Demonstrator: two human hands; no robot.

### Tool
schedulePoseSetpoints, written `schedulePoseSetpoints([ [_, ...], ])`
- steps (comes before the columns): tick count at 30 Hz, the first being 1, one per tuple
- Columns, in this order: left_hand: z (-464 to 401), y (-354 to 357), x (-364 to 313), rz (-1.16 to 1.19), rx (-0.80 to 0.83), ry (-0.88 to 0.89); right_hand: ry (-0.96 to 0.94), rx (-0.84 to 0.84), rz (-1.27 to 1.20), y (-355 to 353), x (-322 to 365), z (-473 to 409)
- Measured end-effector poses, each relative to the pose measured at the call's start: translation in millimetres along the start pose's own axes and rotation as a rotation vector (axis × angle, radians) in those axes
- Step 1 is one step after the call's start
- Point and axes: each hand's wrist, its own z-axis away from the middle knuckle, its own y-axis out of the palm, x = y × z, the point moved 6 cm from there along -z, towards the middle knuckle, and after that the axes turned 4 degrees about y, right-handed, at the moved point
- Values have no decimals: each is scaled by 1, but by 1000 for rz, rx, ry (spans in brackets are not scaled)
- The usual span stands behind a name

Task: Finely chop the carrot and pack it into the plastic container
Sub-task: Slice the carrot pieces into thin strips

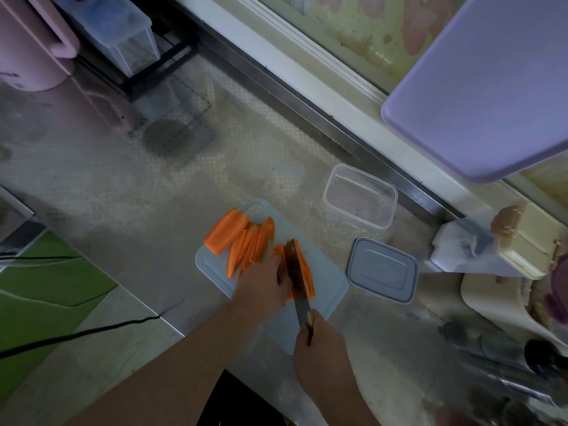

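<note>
Orange carrot pieces (242, 241) lie in long slices on a pale cutting board (327, 281) on the steel counter. My left hand (261, 285) presses down on a carrot piece, fingers curled over it beside the blade. My right hand (319, 342) grips the handle of a knife (296, 278), whose dark blade runs lengthwise through the carrot under my left fingers. A clear, empty plastic container (359, 196) stands beyond the board to the right. Its grey lid (382, 269) lies flat just right of the board.
A lilac tray (479, 87) hangs over the upper right. A pink jug (30, 47) and a clear box (123, 35) on a black rack stand at the top left. Beige boxes (528, 241) and dark utensils (504, 358) crowd the right edge. A black cable (76, 333) crosses the left.
</note>
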Motion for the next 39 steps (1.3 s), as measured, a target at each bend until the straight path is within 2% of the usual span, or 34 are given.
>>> schedulePoseSetpoints([
  [12,0,0,-1,20,23,-30,-12,-2,-1,-2,14,-8],
  [21,0,-3,-5,-14,33,-51,-82,-88,-7,9,23,-34],
  [25,3,-3,-6,9,34,-58,-80,-114,-85,7,19,-29],
  [32,7,-2,-8,-61,-46,-15,-52,-75,-176,-4,6,-15],
  [39,7,-11,0,-108,-89,-67,-82,-53,-173,-4,14,-16],
])
